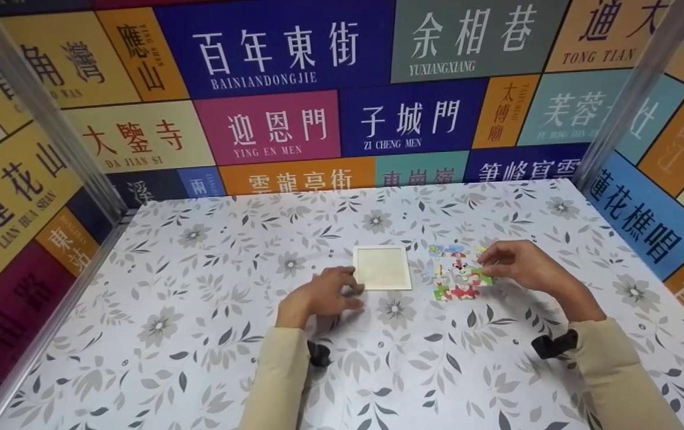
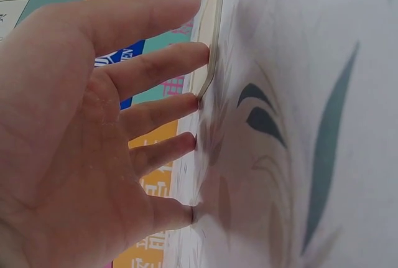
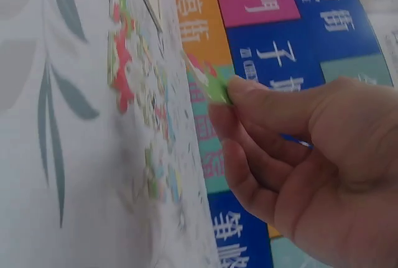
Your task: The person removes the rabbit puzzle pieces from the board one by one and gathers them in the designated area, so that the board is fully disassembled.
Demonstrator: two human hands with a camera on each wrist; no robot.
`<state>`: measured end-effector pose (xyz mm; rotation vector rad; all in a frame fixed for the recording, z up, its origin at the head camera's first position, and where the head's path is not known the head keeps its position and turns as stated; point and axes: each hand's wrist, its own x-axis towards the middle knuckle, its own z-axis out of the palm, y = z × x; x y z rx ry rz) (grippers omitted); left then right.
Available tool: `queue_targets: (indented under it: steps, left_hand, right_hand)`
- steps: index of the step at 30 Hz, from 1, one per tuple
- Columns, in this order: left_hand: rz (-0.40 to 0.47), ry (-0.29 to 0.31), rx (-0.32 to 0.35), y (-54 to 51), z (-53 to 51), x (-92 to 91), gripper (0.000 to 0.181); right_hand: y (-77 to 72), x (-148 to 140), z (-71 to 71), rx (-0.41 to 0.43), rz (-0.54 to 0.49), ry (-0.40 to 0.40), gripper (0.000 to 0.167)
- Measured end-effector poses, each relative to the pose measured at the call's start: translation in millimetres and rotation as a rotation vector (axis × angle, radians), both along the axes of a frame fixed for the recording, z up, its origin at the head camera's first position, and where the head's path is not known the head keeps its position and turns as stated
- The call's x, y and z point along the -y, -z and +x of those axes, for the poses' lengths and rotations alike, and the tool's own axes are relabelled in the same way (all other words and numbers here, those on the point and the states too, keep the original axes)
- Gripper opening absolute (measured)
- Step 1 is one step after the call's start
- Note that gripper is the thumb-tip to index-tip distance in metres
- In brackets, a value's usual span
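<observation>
A jigsaw puzzle (image 1: pixel 455 278) with a colourful cartoon picture lies on the table, partly joined, with gaps in its outline. Above it my right hand (image 1: pixel 524 267) pinches a puzzle piece (image 3: pixel 216 89), mostly green with some red and white, between thumb and fingers; the piece is tilted and off the table. To the puzzle's left lies a shallow cream puzzle tray (image 1: pixel 407 269), with nothing in it. My left hand (image 1: pixel 328 292) is at the tray's left edge, fingers spread and loosely bent. In the left wrist view its fingertips (image 2: pixel 198 53) rest at the tray's rim and on the tablecloth.
A white tablecloth (image 1: pixel 222 358) with grey flowers and leaves covers the table. Coloured panels (image 1: pixel 282 60) with Chinese lettering stand behind it and at both sides. Clear upright posts (image 1: pixel 634 89) rise at the back corners. Black straps (image 1: pixel 555 344) sit by the sleeves.
</observation>
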<state>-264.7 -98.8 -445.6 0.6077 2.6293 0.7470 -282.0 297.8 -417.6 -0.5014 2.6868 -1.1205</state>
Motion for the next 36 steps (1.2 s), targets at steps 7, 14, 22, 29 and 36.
queue_targets:
  steps: [7, 14, 22, 29, 36]
  left_hand:
    - [0.001, -0.019, 0.011, -0.6, 1.1, 1.1, 0.032]
    - [-0.004, -0.033, 0.008, -2.2, 3.1, 1.2, 0.036]
    - [0.026, 0.008, -0.036, -1.0, 1.5, -0.7, 0.032]
    - [0.026, 0.012, -0.040, -1.7, 1.6, 0.1, 0.031]
    - [0.013, -0.008, -0.011, -3.2, 1.8, -1.6, 0.036]
  right_hand:
    - [12.2, -23, -3.5, 0.061, 0.020, -0.038, 0.027]
    - [21.0, -33, -7.6, 0.137, 0.036, -0.010, 0.032]
    - [25.9, -34, -8.3, 0.166, 0.048, 0.008, 0.030]
    - [25.1, -30, -7.4, 0.151, 0.086, 0.027, 0.025]
    - [25.6, -29, -5.7, 0.144, 0.109, 0.028, 0.023]
